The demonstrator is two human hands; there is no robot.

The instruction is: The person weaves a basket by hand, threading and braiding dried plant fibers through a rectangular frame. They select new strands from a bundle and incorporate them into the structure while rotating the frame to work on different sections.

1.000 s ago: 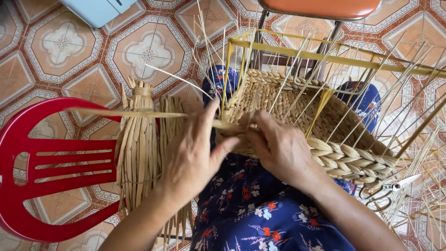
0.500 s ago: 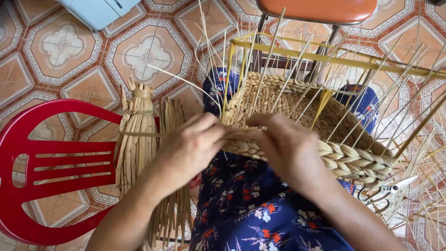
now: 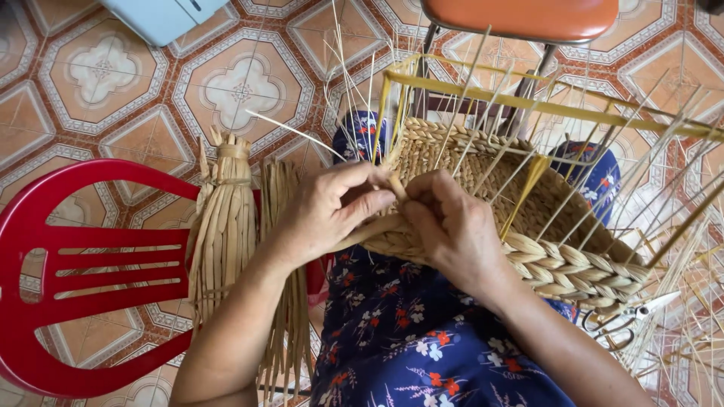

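A half-woven straw basket (image 3: 520, 203) with a braided rim and many thin upright stakes rests on my lap, which is covered by blue floral cloth (image 3: 422, 339). My left hand (image 3: 332, 207) and my right hand (image 3: 452, 226) meet at the basket's near rim. Both pinch a flat straw strand (image 3: 392, 185) between fingers and thumbs, right against the braid. The strand's far end is hidden under my fingers.
A tied bundle of dried straw strips (image 3: 226, 226) lies over a red plastic chair (image 3: 83, 271) on my left. Scissors (image 3: 630, 320) lie by the basket's right side. An orange chair seat (image 3: 520, 16) stands ahead on the patterned tile floor (image 3: 113, 75).
My left hand has drawn in from the long strand it held stretched to the left and closed against my right hand at the rim. The strand no longer spans the bundle.
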